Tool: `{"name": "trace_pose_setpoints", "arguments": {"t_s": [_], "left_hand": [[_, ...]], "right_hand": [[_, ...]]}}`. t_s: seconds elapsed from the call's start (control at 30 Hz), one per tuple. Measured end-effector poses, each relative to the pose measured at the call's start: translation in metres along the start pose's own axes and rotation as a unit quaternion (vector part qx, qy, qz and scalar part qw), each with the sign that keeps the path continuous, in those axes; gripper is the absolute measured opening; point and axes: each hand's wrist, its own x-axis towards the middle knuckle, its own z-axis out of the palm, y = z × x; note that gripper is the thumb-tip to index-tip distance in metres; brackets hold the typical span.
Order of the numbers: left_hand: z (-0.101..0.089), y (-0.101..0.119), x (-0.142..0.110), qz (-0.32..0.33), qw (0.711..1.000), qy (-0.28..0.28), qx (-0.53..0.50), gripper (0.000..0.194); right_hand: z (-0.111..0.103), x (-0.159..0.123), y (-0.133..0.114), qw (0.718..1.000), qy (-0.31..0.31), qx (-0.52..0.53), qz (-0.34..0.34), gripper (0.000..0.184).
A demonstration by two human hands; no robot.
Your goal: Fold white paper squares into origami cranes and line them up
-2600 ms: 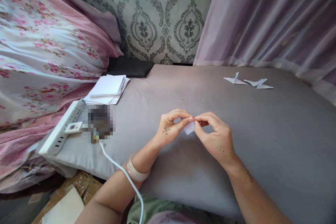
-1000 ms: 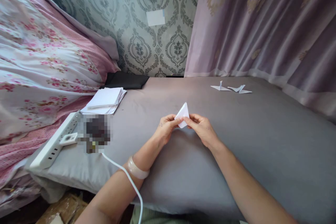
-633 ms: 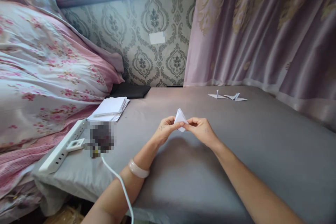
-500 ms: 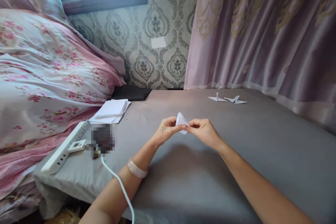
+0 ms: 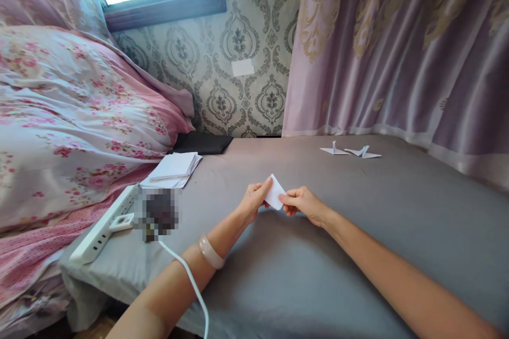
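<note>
Handle the small folded white paper (image 5: 274, 195) near the middle of the frame, tilted with one corner up and seemingly clear of the grey covering (image 5: 338, 259) below. Grasped from the left by the left hand (image 5: 253, 200), with thumb along the upper left edge and fingers mostly behind; pinched from the right by the right hand (image 5: 301, 203), with thumb on the face near the lower right edge and fingers curled beneath. Cannot tell the lie of the layers at the back.

To work so small a piece well, hold one pinch firm — probably the left, being nearer the top corner — and smooth with the right thumb. Match edge to edge before pressing, then run outward from the middle for a sharp crease. Go lightly at the tip, likely to blunt under force. Crease between the fingertips rather than against the covering, probably too soft to back a clean fold. Mind the white cable (image 5: 189, 273) at the lower left, close to the left forearm (image 5: 170, 296). Leave undisturbed the stack of white paper (image 5: 170, 168) at the left, and the folded paper figure (image 5: 334, 151) with its neighbour (image 5: 363, 153) at the right, about halfway up.
</note>
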Motion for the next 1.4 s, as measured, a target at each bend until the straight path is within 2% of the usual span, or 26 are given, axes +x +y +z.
{"name": "trace_pose_setpoints", "arguments": {"t_s": [0.1,0.17,0.27,0.4,0.53,0.67,0.83,1.03,1.2,1.4], "left_hand": [[-0.003,-0.005,0.007,-0.078,0.994,-0.039,-0.067,0.074],[-0.003,-0.008,0.008,-0.104,0.987,-0.078,-0.098,0.074],[0.002,-0.012,0.003,-0.058,0.990,-0.090,-0.091,0.049],[0.007,-0.015,-0.004,-0.014,0.996,-0.054,-0.064,0.036],[0.004,-0.015,-0.008,-0.028,0.999,-0.030,-0.035,0.034],[0.001,-0.014,-0.011,-0.045,0.998,-0.042,-0.024,0.032],[0.002,-0.013,-0.014,-0.048,0.996,-0.071,-0.026,0.032],[0.000,-0.015,-0.016,-0.069,0.993,-0.093,0.005,0.029],[0.001,-0.012,-0.018,-0.083,0.991,-0.105,0.011,0.028],[0.001,-0.009,-0.020,-0.083,0.984,-0.159,0.006,0.031]], "right_hand": [[0.000,0.003,0.010,0.999,0.030,0.033,0.017,0.041],[-0.003,0.004,0.017,0.997,0.053,0.051,0.024,0.042],[-0.007,0.004,0.023,0.995,0.072,0.066,0.029,0.042],[-0.007,0.001,0.026,0.994,0.084,0.064,0.023,0.041],[-0.002,0.001,0.026,0.992,0.116,0.050,-0.012,0.039],[0.001,0.002,0.029,0.991,0.109,0.076,-0.010,0.033],[0.004,0.002,0.030,0.986,0.143,0.085,-0.012,0.027],[0.004,-0.001,0.025,0.985,0.115,0.129,-0.016,0.026],[0.002,-0.004,0.022,0.977,0.159,0.138,-0.019,0.025],[0.001,-0.006,0.017,0.968,0.184,0.169,0.003,0.026]]}}
